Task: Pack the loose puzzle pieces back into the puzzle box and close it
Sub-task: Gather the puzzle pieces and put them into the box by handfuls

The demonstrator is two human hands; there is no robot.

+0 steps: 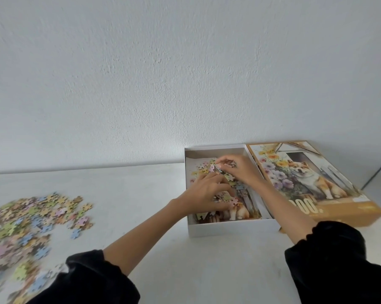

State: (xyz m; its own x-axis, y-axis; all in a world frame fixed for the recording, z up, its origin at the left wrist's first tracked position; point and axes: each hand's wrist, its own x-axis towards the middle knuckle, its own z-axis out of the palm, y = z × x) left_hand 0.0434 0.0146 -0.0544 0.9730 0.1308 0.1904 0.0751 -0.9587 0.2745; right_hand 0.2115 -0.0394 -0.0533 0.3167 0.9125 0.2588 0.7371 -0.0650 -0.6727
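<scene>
L hand (203, 194) on, R hand (235, 168) pinching pieces (203, 168) in box (229, 229).

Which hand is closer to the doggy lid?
Right. The right hand is in the box beside the lid; the left hand is further left in it.

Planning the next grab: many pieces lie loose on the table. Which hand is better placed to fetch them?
Left, probably. The loose pile lies on the side of the left hand; the right hand would have to cross the box.
</scene>
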